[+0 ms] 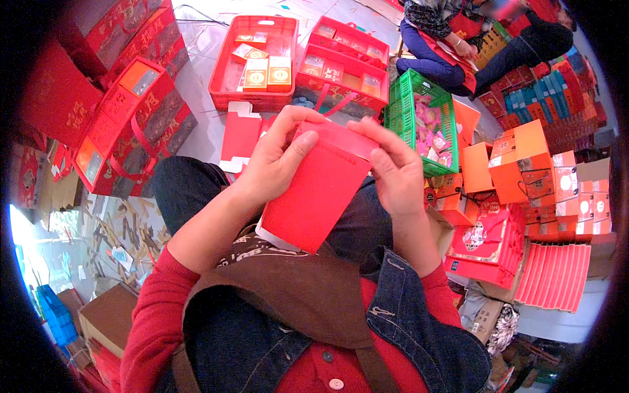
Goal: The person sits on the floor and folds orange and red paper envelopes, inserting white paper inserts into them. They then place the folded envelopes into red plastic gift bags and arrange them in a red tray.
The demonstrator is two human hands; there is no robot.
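A red cardboard box (321,190) is held up over my lap, tilted, with a pale flap showing at its near lower end. My left hand (282,152) grips its upper left side, thumb lying on the front face and fingers behind. At the upper right corner my right hand (398,167) pinches the box's top edge between thumb and fingers; its fingertips are slightly blurred. What lies inside the box is hidden. Just beyond my left hand, flat red box blanks (240,136) with white tabs lie on the floor.
Ahead stand a red plastic crate (219,75) with small orange-white boxes and a red gift box (341,93) with compartments. A green basket (400,111) holds pink packets. Orange boxes (521,160) pile up at right, patterned gift boxes (147,124) at left. Another person (452,39) sits far right.
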